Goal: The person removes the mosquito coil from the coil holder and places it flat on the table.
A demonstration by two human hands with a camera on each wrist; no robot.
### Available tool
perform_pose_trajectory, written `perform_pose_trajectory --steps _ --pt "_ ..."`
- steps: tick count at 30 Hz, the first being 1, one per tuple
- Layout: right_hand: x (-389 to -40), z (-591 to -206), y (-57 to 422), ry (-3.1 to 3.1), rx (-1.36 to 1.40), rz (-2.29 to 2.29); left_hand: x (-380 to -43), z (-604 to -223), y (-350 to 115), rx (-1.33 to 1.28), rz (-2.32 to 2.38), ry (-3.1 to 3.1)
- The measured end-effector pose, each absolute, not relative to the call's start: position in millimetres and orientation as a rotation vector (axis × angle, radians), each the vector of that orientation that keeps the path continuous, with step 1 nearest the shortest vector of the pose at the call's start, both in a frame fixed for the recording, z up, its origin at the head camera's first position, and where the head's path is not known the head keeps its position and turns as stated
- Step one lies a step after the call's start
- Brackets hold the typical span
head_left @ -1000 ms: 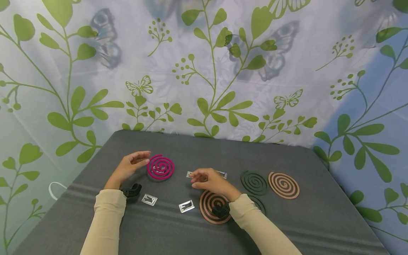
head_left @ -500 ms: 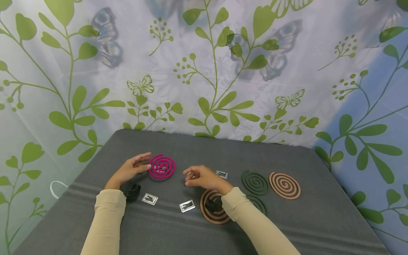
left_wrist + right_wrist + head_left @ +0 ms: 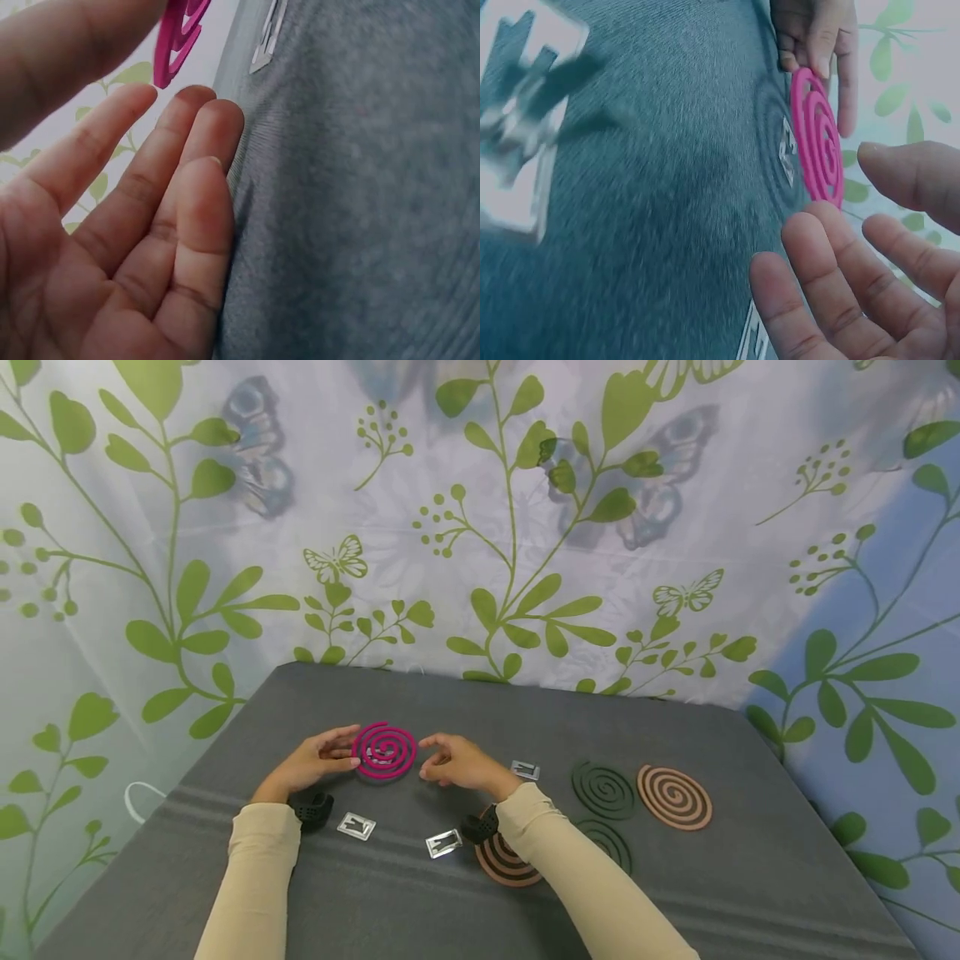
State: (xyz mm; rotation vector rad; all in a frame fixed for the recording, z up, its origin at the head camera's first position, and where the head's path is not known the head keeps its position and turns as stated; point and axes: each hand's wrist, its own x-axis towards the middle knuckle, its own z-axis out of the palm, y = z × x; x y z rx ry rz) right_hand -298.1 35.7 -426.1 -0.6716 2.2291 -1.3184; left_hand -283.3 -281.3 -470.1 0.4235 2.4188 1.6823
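My left hand (image 3: 313,762) pinches the left edge of a pink mosquito coil (image 3: 387,747) between thumb and fingers, as the right wrist view shows. The coil (image 3: 802,139) is held above the table, apart from the cloth. Beneath it lies a metal coil stand (image 3: 787,154), partly seen through the spiral. Close to the coil's right edge is my right hand (image 3: 463,764), its fingers loosely bent and holding nothing. In the left wrist view only a bit of the pink coil shows, by the thumb and index fingertips (image 3: 142,94).
Two metal stands (image 3: 356,826) lie nearer me, and another stand (image 3: 525,769) right of my right hand. Two green coils (image 3: 603,791) and a brown coil (image 3: 675,797) lie at the right. My right forearm partly covers another brown coil (image 3: 498,864). A patterned curtain hangs behind the table (image 3: 465,910).
My right hand has moved left and a little away from me, up to the pink coil, passing in front of a metal stand. The left hand keeps holding the coil almost in place.
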Motion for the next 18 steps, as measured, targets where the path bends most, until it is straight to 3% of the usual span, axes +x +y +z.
perform_pose_trajectory --steps 18 --pt "-309.4 -440.0 6.8 2.147 -0.385 -1.474 -282.5 -466.4 -279.8 0.438 1.618 2.455"
